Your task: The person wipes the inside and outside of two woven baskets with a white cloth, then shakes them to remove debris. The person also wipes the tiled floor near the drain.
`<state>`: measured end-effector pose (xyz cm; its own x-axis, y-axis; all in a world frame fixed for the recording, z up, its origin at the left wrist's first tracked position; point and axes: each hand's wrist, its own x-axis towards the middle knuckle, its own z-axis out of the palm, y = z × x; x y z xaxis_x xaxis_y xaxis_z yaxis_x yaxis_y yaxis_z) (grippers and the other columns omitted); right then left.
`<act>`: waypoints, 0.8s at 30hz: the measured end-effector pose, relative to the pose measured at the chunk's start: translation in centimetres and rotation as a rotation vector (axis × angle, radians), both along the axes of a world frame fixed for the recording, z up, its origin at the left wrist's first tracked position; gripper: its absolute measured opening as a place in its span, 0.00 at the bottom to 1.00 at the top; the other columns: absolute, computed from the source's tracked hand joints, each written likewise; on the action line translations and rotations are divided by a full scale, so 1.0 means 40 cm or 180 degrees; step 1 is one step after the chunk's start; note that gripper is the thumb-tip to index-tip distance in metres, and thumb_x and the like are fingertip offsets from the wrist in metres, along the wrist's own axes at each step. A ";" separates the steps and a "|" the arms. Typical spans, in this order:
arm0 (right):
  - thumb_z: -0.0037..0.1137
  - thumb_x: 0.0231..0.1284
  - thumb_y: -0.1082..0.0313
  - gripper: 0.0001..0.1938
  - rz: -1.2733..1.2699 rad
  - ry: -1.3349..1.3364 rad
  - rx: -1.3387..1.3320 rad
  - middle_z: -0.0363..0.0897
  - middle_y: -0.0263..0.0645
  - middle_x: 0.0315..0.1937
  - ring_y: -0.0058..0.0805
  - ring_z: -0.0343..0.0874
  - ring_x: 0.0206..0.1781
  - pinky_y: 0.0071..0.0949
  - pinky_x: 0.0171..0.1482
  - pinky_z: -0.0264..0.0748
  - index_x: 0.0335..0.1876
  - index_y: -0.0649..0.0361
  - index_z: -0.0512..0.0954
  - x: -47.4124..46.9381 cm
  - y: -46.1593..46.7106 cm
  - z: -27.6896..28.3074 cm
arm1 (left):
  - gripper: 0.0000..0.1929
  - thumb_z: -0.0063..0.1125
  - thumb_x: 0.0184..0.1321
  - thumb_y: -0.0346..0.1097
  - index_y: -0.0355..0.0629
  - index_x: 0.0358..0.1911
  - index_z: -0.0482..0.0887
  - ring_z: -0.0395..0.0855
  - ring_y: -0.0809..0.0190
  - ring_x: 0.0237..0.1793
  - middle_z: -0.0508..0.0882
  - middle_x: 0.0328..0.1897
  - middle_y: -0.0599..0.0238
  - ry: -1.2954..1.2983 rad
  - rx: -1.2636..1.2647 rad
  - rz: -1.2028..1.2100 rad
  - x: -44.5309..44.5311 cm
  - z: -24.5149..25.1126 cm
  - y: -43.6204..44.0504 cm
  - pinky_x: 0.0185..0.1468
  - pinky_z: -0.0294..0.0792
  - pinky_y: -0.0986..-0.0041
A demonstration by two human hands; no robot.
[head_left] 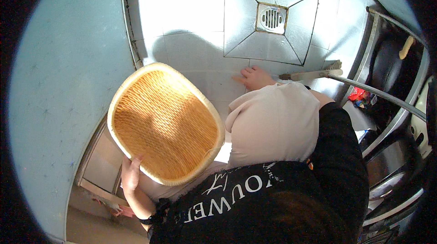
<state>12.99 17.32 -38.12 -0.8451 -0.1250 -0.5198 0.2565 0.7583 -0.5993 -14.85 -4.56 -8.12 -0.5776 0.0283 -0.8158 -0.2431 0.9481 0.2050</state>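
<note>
My left hand (131,175) grips the lower left rim of a woven basket (164,121), thumb over the edge. The basket is tilted with its hollow inside turned up to me, and sunlight falls across the weave. Past my knee (273,121), in light beige trousers, my right hand (257,78) is low by the tiled floor (208,80), fingers towards the left. The knee hides part of that forearm, and whether the fingers hold anything is unclear. Just right of this hand lies the head of a floor brush (307,75).
A square metal floor drain (272,19) sits in the tiles ahead. The brush's metal handle (375,90) runs right, across a metal rack (368,49) with a red plastic wrapper (358,95) near it. A pale blue wall panel (61,90) stands at left.
</note>
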 end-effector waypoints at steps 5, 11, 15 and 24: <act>0.55 0.46 0.58 0.39 -0.0017 0.0322 -0.0311 0.68 0.40 0.41 0.35 0.66 0.50 0.32 0.52 0.61 0.66 0.47 0.49 -0.046 -0.011 -0.019 | 0.21 0.48 0.52 0.34 0.28 0.48 0.66 0.70 0.62 0.44 0.74 0.43 0.57 -0.0008 -0.0146 0.0131 0.003 0.004 0.017 0.50 0.61 0.71; 0.55 0.46 0.58 0.40 0.0237 -0.0060 0.0132 0.69 0.41 0.44 0.36 0.66 0.50 0.32 0.50 0.61 0.66 0.50 0.47 -0.090 -0.044 -0.041 | 0.21 0.49 0.53 0.35 0.28 0.48 0.66 0.69 0.63 0.45 0.74 0.44 0.58 -0.0135 -0.0315 0.0167 -0.002 0.006 0.012 0.51 0.61 0.72; 0.53 0.47 0.59 0.38 0.0334 0.0062 0.0198 0.69 0.40 0.43 0.34 0.67 0.49 0.30 0.49 0.61 0.66 0.50 0.49 -0.073 -0.050 -0.055 | 0.22 0.50 0.53 0.35 0.29 0.49 0.67 0.70 0.63 0.46 0.74 0.46 0.57 -0.0135 -0.0237 0.0221 -0.003 0.004 0.003 0.52 0.61 0.72; 0.38 0.59 0.57 0.27 0.1237 0.0378 0.0033 0.68 0.37 0.41 0.30 0.66 0.49 0.29 0.47 0.61 0.65 0.47 0.52 -0.001 -0.100 -0.066 | 0.22 0.51 0.53 0.35 0.28 0.48 0.67 0.72 0.63 0.44 0.75 0.44 0.57 -0.0117 -0.0029 0.0204 -0.004 -0.004 -0.011 0.50 0.63 0.72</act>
